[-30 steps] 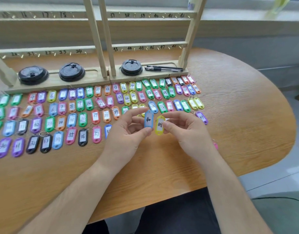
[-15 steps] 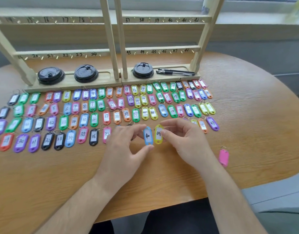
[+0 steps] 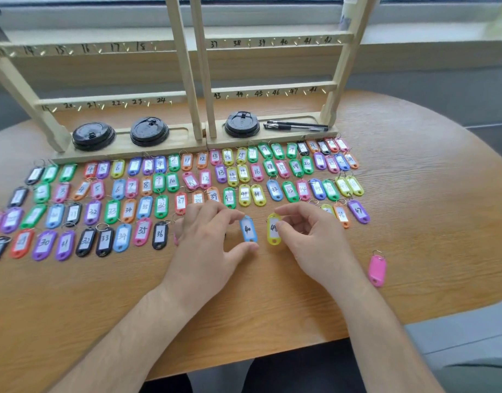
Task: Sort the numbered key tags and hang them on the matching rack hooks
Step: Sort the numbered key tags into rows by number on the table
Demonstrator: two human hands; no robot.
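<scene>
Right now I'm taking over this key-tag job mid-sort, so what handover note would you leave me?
Left hand: pinches the blue tag 40 in front of the rows.
Right hand: pinches the yellow tag 48 beside it.
Things: the other tags lie in numbered rows on the table before the rack; a pink tag lies apart, right.
Done: most tags are laid out in order.
Left: every visible hook is bare, so all hanging remains.

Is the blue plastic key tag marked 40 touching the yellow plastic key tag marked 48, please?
Apart: the head view shows wooden table between the blue tag and the yellow tag.
</scene>
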